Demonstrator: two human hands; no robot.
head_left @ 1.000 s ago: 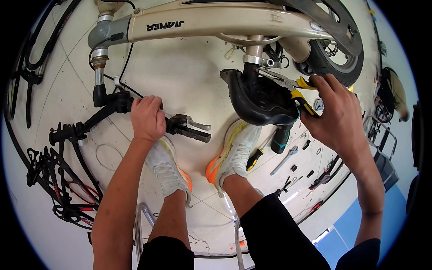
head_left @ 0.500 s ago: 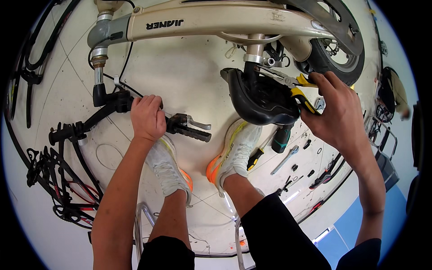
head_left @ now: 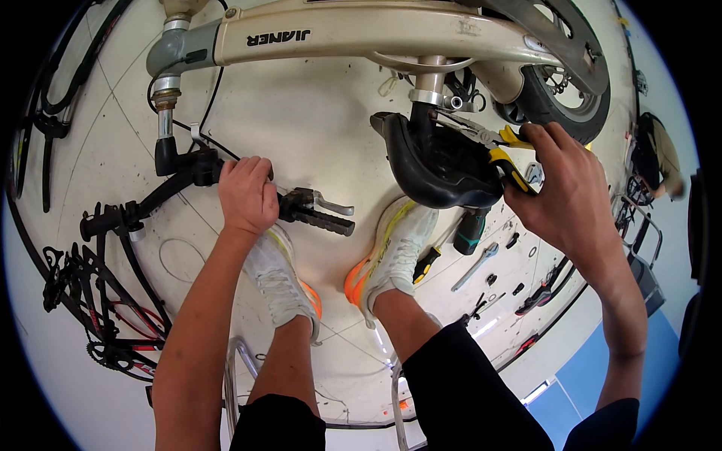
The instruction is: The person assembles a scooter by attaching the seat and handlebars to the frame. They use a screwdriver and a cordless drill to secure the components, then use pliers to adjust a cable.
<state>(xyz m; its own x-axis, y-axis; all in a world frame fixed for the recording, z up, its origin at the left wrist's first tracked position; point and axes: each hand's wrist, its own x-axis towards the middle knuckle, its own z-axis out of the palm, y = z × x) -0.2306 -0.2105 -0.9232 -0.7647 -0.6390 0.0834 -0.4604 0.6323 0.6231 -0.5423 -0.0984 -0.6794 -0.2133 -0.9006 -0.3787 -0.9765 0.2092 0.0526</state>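
A beige bike frame (head_left: 338, 34) crosses the top of the view, with its handlebar (head_left: 162, 197) and black saddle (head_left: 429, 177) toward me. My left hand (head_left: 247, 194) is closed around the handlebar, beside the brake lever (head_left: 331, 204). In my right hand (head_left: 560, 177) are pliers (head_left: 499, 155) with yellow and black handles. Their jaws reach to the underside of the saddle near the seat post (head_left: 429, 84); whether they bite on anything there is hard to see. My right fingers are wrapped about the handles, partly hidden by the hand.
Right of my shoes (head_left: 398, 244) lie a green and black tool handle (head_left: 470, 231), a yellow and black screwdriver (head_left: 427, 264), a wrench (head_left: 475, 267) and several small parts. Black bike frames (head_left: 113, 323) stand at the left. The rear wheel (head_left: 568, 98) is at the upper right.
The bike frame and saddle have shifted very slightly to the right, and the right hand with the pliers along with them. Both grips are unchanged.
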